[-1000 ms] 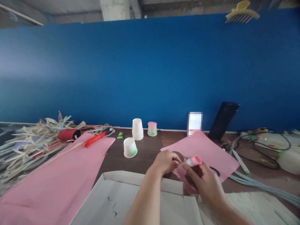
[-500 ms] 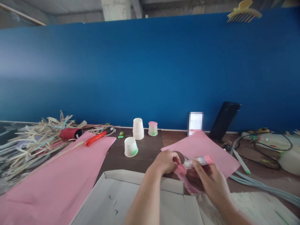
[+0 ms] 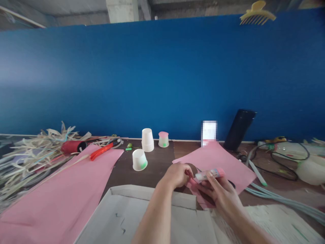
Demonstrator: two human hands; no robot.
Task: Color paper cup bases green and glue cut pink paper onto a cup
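My left hand pinches the edge of a small pink paper piece in front of me. In my right hand is a glue stick, white with a pink end, held tilted with its tip over the paper close to my left fingertips. Just behind both hands lies a larger pink paper sheet. Whether the small piece is separate from that sheet is hard to see, as my hands cover part of both.
A shallow grey cardboard box lies under my forearms. Upside-down white paper cups stand beyond it. On the left are pink paper, red-handled scissors or pliers and a heap of strips. Cables run along the right.
The glue stick has moved left and slightly toward the paper, bringing its tip nearer my left fingers. The paper piece lies flatter than before. The whole view has shifted a little.
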